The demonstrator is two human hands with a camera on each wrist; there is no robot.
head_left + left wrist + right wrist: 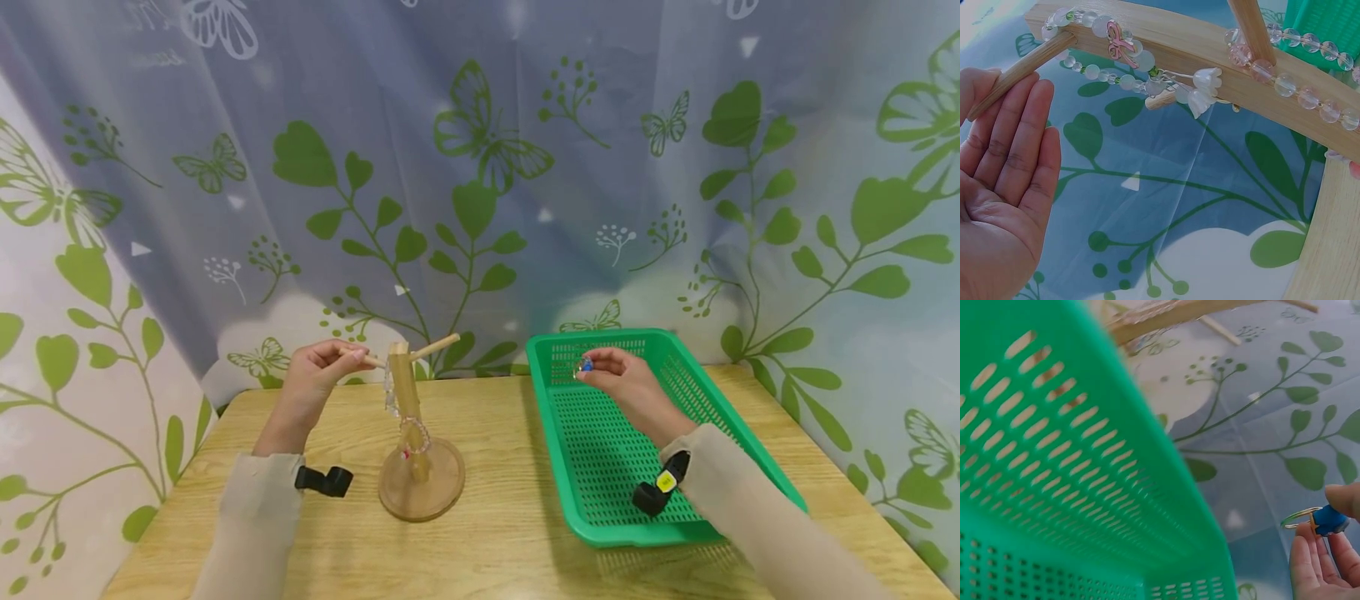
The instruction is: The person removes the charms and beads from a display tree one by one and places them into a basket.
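Note:
A wooden stand (403, 375) with a round base and side pegs is upright on the table. My left hand (318, 371) pinches the tip of its left peg (1019, 74) between thumb and fingers. A white and green beaded bracelet (1091, 19) with a pink bow and white flower charms hangs on that peg by the post. Lower on the post hangs a pink and clear beaded bracelet (1308, 97). Over the far part of the green basket, my right hand (626, 385) pinches a small blue keychain (1330, 520) with a metal ring.
The green plastic basket (558, 475) with slotted walls stands on the wooden table (495, 517) to the right of the stand. A second peg (437, 346) juts out to the right of the post. A leaf-patterned curtain (420, 167) closes off the back.

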